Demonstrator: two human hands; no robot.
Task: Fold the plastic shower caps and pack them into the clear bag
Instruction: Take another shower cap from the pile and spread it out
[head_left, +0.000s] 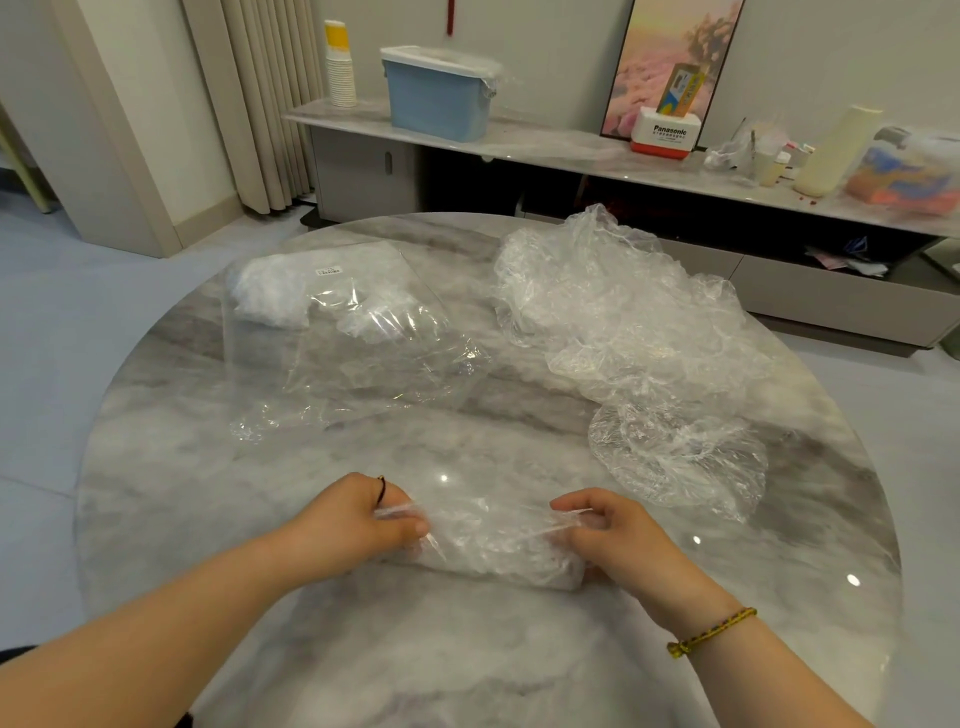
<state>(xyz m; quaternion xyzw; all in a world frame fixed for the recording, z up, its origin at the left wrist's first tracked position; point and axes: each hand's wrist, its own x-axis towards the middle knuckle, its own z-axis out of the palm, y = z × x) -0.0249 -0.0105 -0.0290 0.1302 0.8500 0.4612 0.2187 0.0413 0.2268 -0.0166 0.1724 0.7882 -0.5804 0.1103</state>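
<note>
A crinkled clear shower cap (493, 545), folded into a flat band, lies on the round marble table (363, 649) near its front. My left hand (353, 525) pinches its left end and my right hand (608, 535) pinches its right end. The clear bag (343, 348) lies flat at the table's back left, with several folded white caps (270, 296) inside its far corner. A loose heap of unfolded caps (618, 306) sits at the back right. One single opened cap (675, 457) lies just in front of that heap.
Behind the table runs a low marble sideboard (545, 143) with a blue bin (441, 93), a stack of paper cups (340, 67), a Panasonic box (667, 132) and clutter at the right. Curtains (270, 104) hang at the back left.
</note>
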